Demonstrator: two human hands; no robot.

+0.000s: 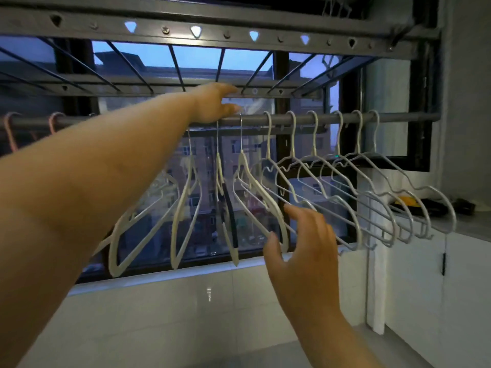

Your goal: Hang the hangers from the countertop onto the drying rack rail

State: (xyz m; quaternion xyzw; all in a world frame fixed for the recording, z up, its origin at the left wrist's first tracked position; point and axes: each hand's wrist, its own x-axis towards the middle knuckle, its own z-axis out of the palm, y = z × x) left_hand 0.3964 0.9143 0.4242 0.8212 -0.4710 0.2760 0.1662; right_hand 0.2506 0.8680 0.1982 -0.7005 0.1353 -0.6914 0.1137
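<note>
A grey drying rack rail [398, 118] runs across the window. Several white and silver wire hangers [345, 187] hang from it by their hooks, and several white plastic ones [186, 203] hang left of centre. My left hand [212, 104] reaches up to the rail, with its fingers over the rail by a hanger hook. Lower down, my right hand [300, 243] is held with its fingers spread, touching the lower bar of a white hanger [255, 197]. The countertop [473, 224] lies at the right.
Two pink hooks [54, 123] hang on the rail's left end. A perforated metal frame [239, 30] with bars spans overhead. Dark and yellow items [409, 201] lie on the countertop. White cabinets [414, 274] stand below it, and a white tiled wall [172, 301] runs under the window.
</note>
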